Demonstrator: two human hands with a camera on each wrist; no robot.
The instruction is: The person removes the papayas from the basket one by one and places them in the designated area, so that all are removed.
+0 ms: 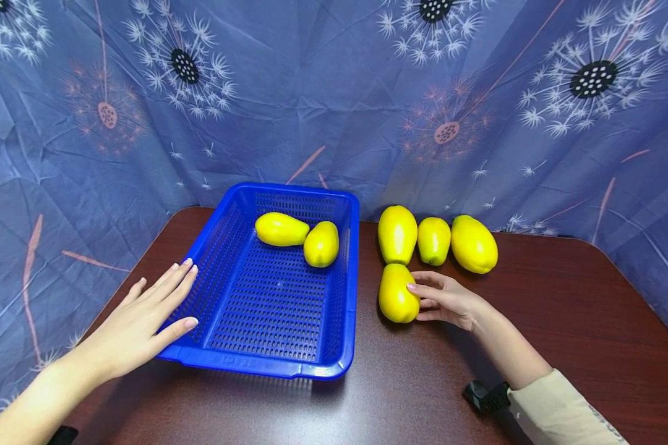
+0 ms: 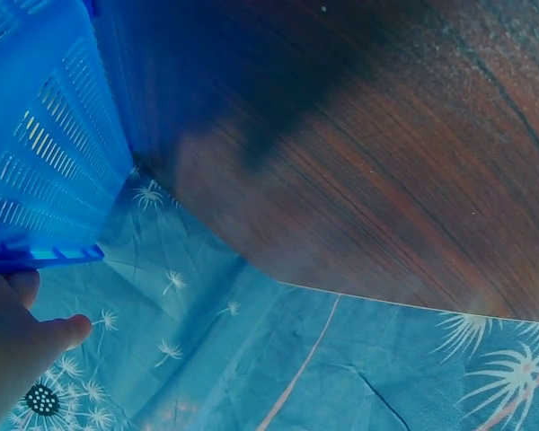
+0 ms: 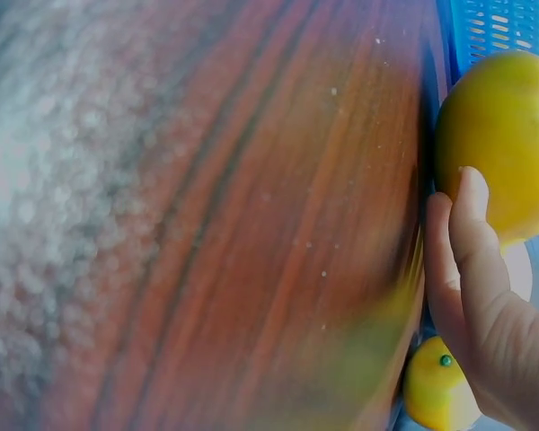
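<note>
In the head view my left hand (image 1: 139, 324) lies over the left rim of a blue plastic basket (image 1: 347, 309), its fingers straight and spread. The left wrist view shows that hand (image 2: 22, 337) right by the basket's rim (image 2: 45, 260). My right hand (image 1: 448, 300) is at the right side of the nearest yellow papaya (image 1: 398, 296), one fingertip touching its skin. Up close, thumb and fingers of this hand (image 3: 494, 314) meet the side of the papaya (image 3: 503, 135) without wrapping round it. Two more papayas (image 1: 281, 229) (image 1: 321, 245) lie inside the basket, toward its far end.
Behind the nearest papaya, a row of three others (image 1: 398, 235) (image 1: 434, 241) (image 1: 474, 244) sits toward the back of the dark brown table (image 1: 579, 334). A blue dandelion-print cloth (image 1: 312, 105) hangs behind. Beside the right sleeve is a black device (image 1: 487, 395).
</note>
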